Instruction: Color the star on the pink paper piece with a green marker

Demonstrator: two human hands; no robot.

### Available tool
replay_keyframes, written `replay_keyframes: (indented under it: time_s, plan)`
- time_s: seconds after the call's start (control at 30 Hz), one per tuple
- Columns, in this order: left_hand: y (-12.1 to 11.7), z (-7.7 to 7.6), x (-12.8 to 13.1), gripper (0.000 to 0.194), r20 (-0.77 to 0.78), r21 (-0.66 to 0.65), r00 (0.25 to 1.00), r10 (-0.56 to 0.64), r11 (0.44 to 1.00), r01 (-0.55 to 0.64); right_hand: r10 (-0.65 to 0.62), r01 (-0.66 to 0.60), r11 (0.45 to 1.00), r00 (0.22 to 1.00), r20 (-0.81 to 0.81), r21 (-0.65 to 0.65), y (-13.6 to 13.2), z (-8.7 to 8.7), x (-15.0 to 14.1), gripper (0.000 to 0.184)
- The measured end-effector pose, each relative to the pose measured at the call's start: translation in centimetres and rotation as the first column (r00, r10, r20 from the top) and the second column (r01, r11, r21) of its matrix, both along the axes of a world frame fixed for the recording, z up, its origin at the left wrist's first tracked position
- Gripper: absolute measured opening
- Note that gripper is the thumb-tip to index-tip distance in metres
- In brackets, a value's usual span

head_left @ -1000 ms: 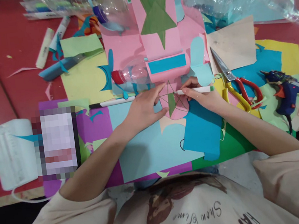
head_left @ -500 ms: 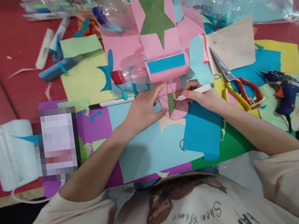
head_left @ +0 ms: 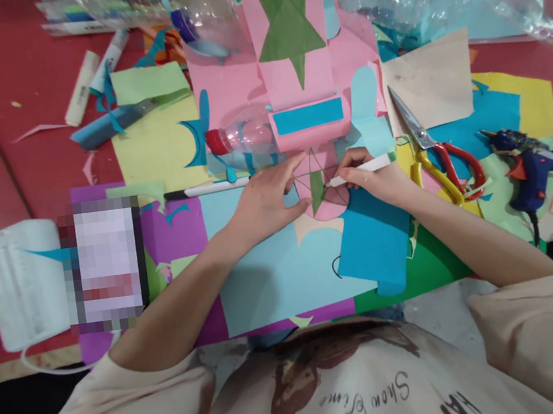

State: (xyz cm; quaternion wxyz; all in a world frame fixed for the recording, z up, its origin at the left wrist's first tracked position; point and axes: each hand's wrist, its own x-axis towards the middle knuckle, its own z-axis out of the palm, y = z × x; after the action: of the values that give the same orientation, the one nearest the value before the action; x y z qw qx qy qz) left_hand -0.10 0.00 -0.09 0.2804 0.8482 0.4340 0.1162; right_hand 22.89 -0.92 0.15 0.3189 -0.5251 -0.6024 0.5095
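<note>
My right hand (head_left: pixel 371 178) grips a white marker (head_left: pixel 369 166) with a green end, its tip on a pink paper piece (head_left: pixel 328 209) that has a rounded bottom. A star is outlined on that piece, and part of it is coloured green. My left hand (head_left: pixel 270 198) rests with thumb and fingers apart at the left edge of the same piece, holding nothing. Above is a pink paper form (head_left: pixel 306 139) with a blue strip, and over it stands a large green star (head_left: pixel 288 31) on pink. A black-tipped white pen (head_left: pixel 214 188) lies beside my left hand.
Red-and-yellow-handled scissors (head_left: pixel 424 138) and a blue glue gun (head_left: pixel 528 166) lie to the right. A red-capped plastic bottle (head_left: pixel 247 135) lies at centre left. A phone with a blurred screen (head_left: pixel 109 261) and a white power bank-like box (head_left: pixel 26 284) are at left. Coloured paper sheets and scraps surround them.
The marker tip stays at nearly the same spot on the pink piece, shifted very slightly. Both hands hold their places.
</note>
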Motion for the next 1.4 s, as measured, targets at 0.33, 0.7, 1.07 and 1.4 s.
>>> replay_keyframes:
  time_s: [0.33,0.7,1.07,1.4]
  plan:
    - [0.0,0.01,-0.01,0.067,-0.007,0.006,1.0,0.002,1.0,-0.002,-0.069,0.066,0.997,0.995,-0.069,-0.05,-0.18,-0.1,0.11,0.013]
    - [0.0,-0.04,-0.02,0.067,-0.018,0.011,1.0,0.0,1.0,0.0,-0.071,0.067,0.997,0.993,-0.098,-0.044,-0.25,0.03,-0.11,0.012]
    - [0.0,-0.18,-0.13,0.067,-0.013,0.012,1.0,-0.001,1.0,0.001,-0.084,0.077,0.995,0.988,-0.13,-0.064,-0.27,-0.2,0.15,0.022]
    - [-0.02,-0.23,-0.16,0.066,-0.004,0.015,1.0,-0.003,1.0,0.003,-0.113,0.11,0.993,0.989,-0.095,-0.036,-0.52,0.33,0.0,0.023]
